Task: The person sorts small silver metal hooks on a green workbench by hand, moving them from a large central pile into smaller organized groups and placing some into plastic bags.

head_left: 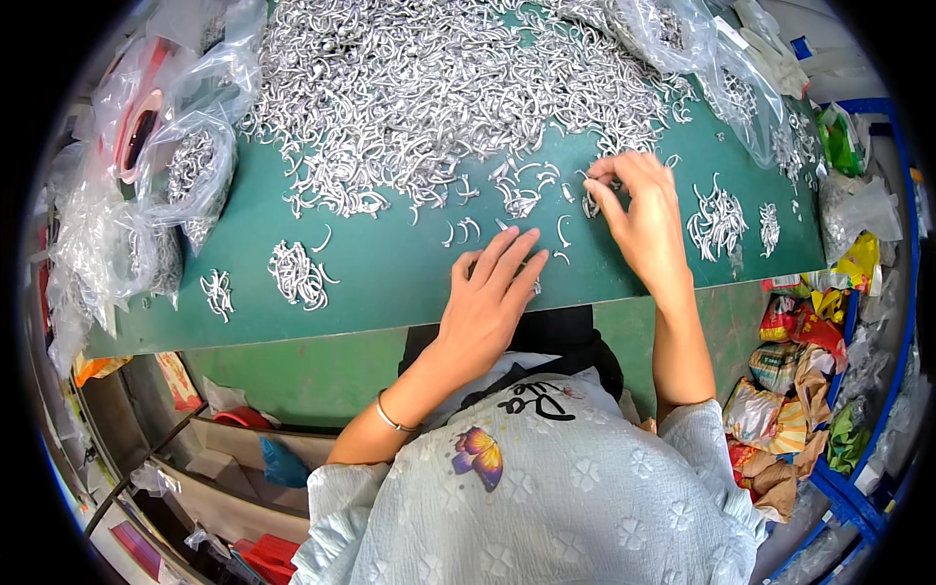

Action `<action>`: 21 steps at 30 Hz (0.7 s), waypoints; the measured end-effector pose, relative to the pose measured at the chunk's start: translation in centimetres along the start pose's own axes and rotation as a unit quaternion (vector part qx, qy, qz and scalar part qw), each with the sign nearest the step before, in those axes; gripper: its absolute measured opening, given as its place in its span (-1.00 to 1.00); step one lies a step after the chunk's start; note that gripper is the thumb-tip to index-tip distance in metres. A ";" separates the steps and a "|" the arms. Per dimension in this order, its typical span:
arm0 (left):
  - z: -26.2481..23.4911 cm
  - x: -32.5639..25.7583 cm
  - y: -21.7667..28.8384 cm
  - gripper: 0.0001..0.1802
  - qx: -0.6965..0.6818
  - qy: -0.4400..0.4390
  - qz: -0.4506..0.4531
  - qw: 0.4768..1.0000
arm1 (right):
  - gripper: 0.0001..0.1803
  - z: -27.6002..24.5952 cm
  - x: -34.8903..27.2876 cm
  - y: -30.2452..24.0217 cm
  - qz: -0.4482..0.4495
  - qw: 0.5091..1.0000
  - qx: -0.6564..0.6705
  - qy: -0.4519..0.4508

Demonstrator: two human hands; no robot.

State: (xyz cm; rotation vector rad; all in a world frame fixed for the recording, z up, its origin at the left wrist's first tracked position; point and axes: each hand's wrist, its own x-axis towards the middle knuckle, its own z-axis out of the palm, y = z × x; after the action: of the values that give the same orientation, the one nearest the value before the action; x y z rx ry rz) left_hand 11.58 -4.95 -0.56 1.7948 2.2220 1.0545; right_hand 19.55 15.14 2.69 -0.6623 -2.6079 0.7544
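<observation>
My left hand lies palm down near the table's front edge, fingers stretched out. A few small curved silver metal pieces lie by its fingertips, and one piece shows partly beside its index finger. Farther right, my right hand is bent with thumb and index finger brought together over the table. Small metal pieces are right at those fingertips; whether one is pinched is too small to tell. A loose cluster of the same pieces sits between the hands, in front of a big heap of them.
Small piles of pieces lie at the left and right on the green table. Clear plastic bags with pieces stand at the far left; another bag is at the back right. Colourful packets fill a blue rack to the right.
</observation>
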 end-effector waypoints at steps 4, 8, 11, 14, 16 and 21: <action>0.3 -0.3 -0.4 -0.65 -0.029 -0.017 0.010 0.999 | -0.88 1.7 1.1 2.1 -0.093 0.988 -0.116 0.041; 0.4 -0.7 -0.5 -0.68 -0.062 0.008 -0.004 0.998 | -0.92 0.4 1.2 1.5 -0.105 0.991 -0.069 0.056; 0.5 -0.9 -0.6 -0.68 -0.066 0.010 0.000 0.998 | -0.92 0.0 0.2 0.0 -0.067 0.994 0.076 0.041; 0.7 -0.9 -0.7 -0.67 -0.075 0.021 0.006 0.997 | -0.95 1.3 -1.3 -2.3 -0.093 0.984 0.124 -0.089; 0.9 -1.0 -0.6 -0.66 -0.097 0.037 -0.002 0.995 | -0.96 2.4 -1.7 -2.6 -0.096 0.971 0.108 -0.193; 0.0 -0.3 0.1 -0.64 -0.045 0.034 -0.014 0.998 | -0.86 1.7 0.4 -1.9 -0.091 0.979 0.166 -0.073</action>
State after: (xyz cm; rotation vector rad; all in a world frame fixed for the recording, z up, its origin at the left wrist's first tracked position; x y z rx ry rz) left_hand 11.73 -5.25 -0.60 1.7115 2.1932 1.2077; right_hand 17.78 13.25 2.49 -0.2760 -2.5352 1.1816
